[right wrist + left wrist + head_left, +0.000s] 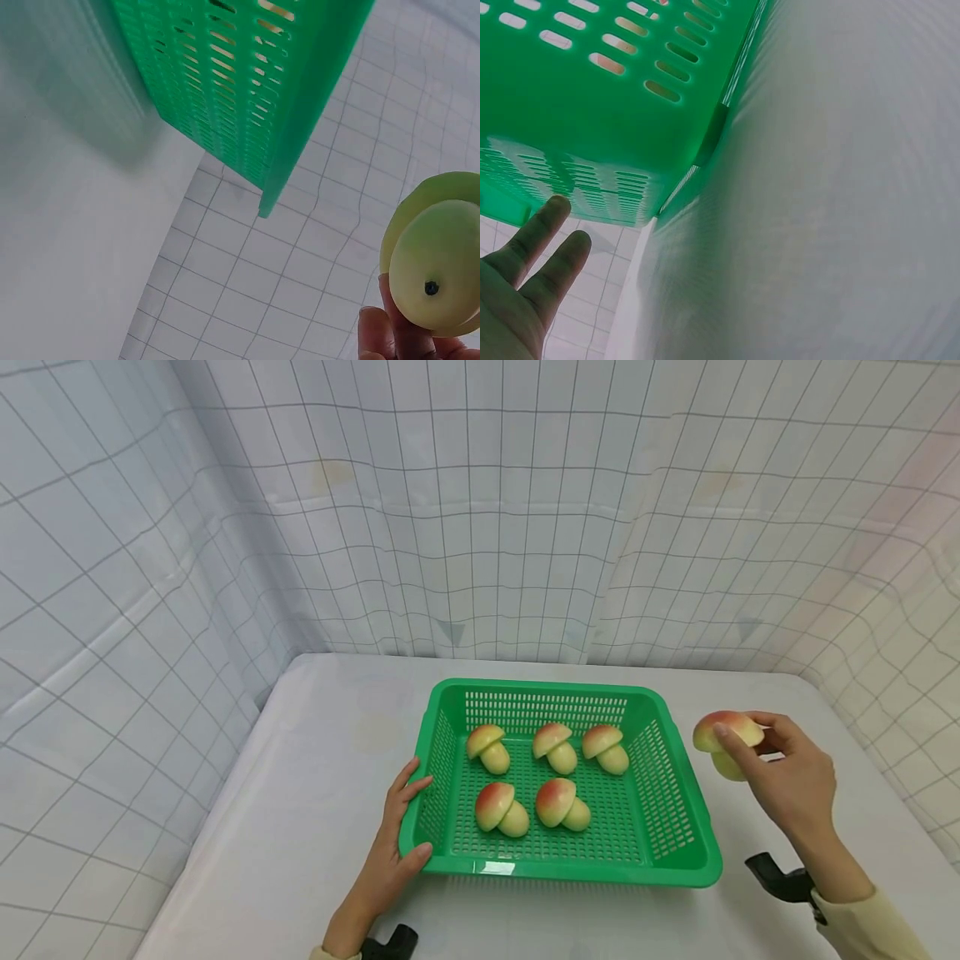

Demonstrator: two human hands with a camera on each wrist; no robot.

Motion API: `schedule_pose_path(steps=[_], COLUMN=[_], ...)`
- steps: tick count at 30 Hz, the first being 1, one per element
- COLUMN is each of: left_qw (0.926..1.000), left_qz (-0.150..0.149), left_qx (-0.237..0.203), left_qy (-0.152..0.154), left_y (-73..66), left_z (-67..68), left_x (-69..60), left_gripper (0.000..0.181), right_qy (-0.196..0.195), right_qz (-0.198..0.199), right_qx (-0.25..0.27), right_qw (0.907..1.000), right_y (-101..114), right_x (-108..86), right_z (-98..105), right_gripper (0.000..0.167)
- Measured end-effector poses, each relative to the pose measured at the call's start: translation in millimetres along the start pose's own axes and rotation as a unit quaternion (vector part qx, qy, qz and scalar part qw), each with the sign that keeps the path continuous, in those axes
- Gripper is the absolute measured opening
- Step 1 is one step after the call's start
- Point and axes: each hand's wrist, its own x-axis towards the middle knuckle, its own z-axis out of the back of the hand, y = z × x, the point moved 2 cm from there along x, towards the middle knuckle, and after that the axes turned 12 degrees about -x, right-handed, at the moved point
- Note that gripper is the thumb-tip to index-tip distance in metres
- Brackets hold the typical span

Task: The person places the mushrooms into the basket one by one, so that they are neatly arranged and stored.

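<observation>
A toy mushroom (pixel 726 737) with a red-yellow cap and pale stem is pinched between thumb and fingers of my right hand (pixel 793 772), in the air right of the basket. The right wrist view shows the mushroom's stem end (pixel 435 259) with a dark dot. My left hand (pixel 392 852) rests against the left side of a green plastic basket (pixel 562 866), thumb at its near-left corner. Two of its fingers (pixel 551 274) look straight in the left wrist view. Inside the basket lie several similar mushrooms (pixel 558 747), in a back row and a front row.
The basket stands on a table covered in white cloth (pixel 315 777). White grid-patterned curtains (pixel 480 527) hang behind the table and along both sides. Black wrist straps (pixel 783 881) sit on both wrists.
</observation>
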Motion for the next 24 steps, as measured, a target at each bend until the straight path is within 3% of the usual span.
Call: schedule_pose_path(steps=[5, 13, 24], left_qw=[1.0, 1.0, 1.0], left_qz=[0.003, -0.001, 0.003], left_qx=[-0.001, -0.004, -0.002], left_qy=[0.0, 0.001, 0.0], left_y=[1.5, 2.3, 2.3], left_z=[0.1, 0.1, 0.4], left_x=[-0.5, -0.6, -0.9], left_gripper=[0.068, 0.067, 0.067], right_qy=[0.017, 0.083, 0.179], right_qz=[0.01, 0.036, 0.089], right_qx=[-0.001, -0.018, -0.05], right_qw=[0.9998, 0.9957, 0.9786], right_y=[7, 17, 31], right_x=[-3.1, -4.8, -0.9], right_z=[2, 4, 4], right_gripper=[0.035, 0.042, 0.04])
